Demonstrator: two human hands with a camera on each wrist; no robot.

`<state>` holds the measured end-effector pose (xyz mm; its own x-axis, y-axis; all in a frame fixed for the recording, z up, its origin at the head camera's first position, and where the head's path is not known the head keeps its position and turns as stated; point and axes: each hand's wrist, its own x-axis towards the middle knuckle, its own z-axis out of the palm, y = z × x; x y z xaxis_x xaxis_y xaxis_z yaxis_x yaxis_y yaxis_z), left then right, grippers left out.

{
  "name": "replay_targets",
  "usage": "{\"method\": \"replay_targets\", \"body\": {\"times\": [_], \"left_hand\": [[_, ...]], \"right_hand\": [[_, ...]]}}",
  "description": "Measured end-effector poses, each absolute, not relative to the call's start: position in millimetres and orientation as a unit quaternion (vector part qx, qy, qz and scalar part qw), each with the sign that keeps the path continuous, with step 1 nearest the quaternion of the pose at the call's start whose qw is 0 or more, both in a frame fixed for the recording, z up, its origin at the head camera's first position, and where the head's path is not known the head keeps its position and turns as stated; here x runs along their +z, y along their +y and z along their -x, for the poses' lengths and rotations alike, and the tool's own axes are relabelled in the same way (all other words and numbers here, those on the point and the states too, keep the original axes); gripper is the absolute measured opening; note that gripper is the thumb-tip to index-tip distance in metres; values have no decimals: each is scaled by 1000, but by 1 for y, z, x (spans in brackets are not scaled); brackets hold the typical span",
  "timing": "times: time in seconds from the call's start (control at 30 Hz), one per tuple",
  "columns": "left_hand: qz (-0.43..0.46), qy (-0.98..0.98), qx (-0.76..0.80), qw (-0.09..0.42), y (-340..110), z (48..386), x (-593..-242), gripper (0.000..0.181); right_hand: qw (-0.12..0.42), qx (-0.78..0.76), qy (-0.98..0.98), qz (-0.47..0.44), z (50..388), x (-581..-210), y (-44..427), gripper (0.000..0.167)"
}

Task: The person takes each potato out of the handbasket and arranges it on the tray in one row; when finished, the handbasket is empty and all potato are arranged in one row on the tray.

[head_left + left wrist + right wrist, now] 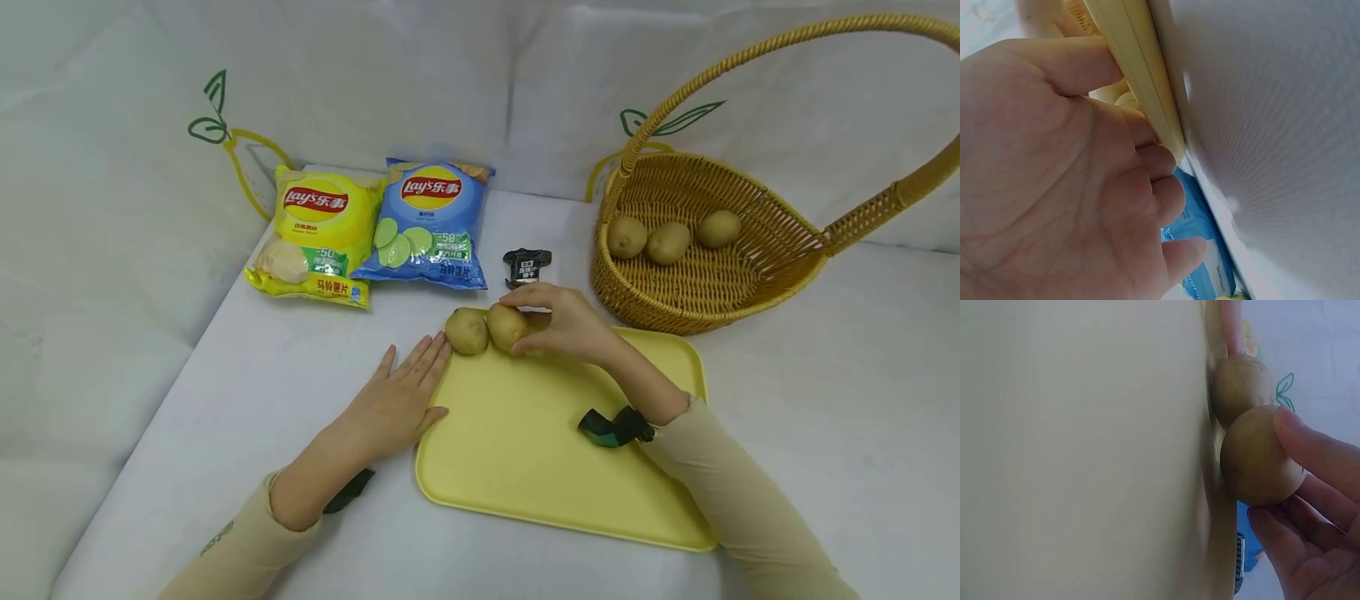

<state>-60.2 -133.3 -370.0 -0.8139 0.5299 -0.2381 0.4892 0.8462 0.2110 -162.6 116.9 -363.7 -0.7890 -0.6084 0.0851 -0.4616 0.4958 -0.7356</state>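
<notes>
In the head view my right hand (564, 325) pinches a potato (506, 326) between thumb and fingers at the far left corner of the yellow tray (517, 442). Another potato (467, 331) sits against its left side in that corner. My left hand (393, 408) lies with fingers stretched along the tray's left edge, fingertips by the left potato. The left wrist view shows the thumb and fingers of the left hand (1097, 162) at the tray's rim (1141, 75). In the right wrist view the held potato (1261, 456) touches the other one (1242, 389).
A wicker basket (697, 312) with a tall handle holds three potatoes (667, 242) at the back right. Yellow (318, 233) and blue (431, 221) chip bags lie at the back left. A small black packet (527, 267) lies behind the tray.
</notes>
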Motion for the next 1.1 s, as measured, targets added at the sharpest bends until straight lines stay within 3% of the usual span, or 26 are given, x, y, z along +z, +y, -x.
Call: {"method": "replay_targets", "body": {"times": [0.37, 0.6, 0.83, 1.1], "left_hand": [[-269, 949, 69, 147, -132, 62, -370, 70], [-266, 950, 72, 147, -133, 60, -371, 70], [-267, 949, 73, 149, -134, 60, -371, 70], [-267, 948, 79, 154, -132, 60, -370, 71]], "right_hand": [[197, -463, 822, 267, 162, -369, 123, 70], [205, -501, 805, 243, 164, -372, 127, 58], [198, -548, 780, 228, 163, -365, 131, 45], [108, -591, 760, 249, 160, -334, 156, 36]]}}
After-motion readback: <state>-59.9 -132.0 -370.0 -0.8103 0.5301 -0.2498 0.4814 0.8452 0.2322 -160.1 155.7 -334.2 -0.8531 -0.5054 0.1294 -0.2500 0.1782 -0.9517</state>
